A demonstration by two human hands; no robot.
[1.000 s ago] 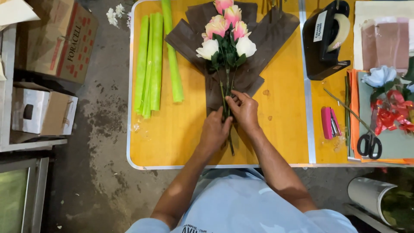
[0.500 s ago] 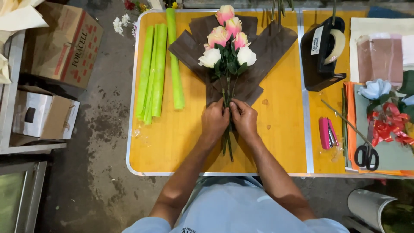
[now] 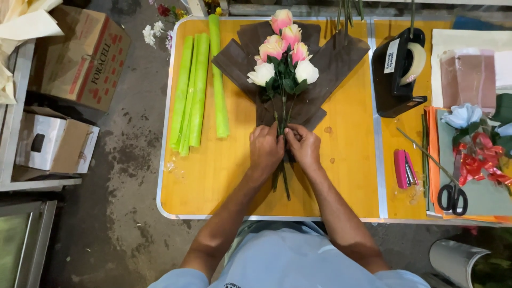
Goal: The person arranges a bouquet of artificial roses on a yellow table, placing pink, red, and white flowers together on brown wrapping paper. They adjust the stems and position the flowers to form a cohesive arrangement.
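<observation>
A bunch of pink and white roses [image 3: 285, 56] lies on dark brown wrapping paper [image 3: 335, 69] on the yellow table [image 3: 213, 170]. Both hands meet at the green stems [image 3: 284, 184] just below the paper. My left hand [image 3: 265, 150] grips the stems from the left. My right hand [image 3: 304, 148] pinches the same spot from the right, fingers curled against the lower edge of the paper. The stem ends stick out below my hands toward the table's near edge.
Several green rolls [image 3: 198, 88] lie left of the bouquet. A black tape dispenser [image 3: 399, 72], a pink stapler [image 3: 401, 168], black scissors [image 3: 451, 197], red ribbon [image 3: 477, 160] and paper sheets sit at the right. Cardboard boxes [image 3: 80, 58] stand on the floor to the left.
Both hands have slid a little up the stems toward the paper's lower edge and drawn closer together. The camera view has shifted slightly; the bouquet stays in place.
</observation>
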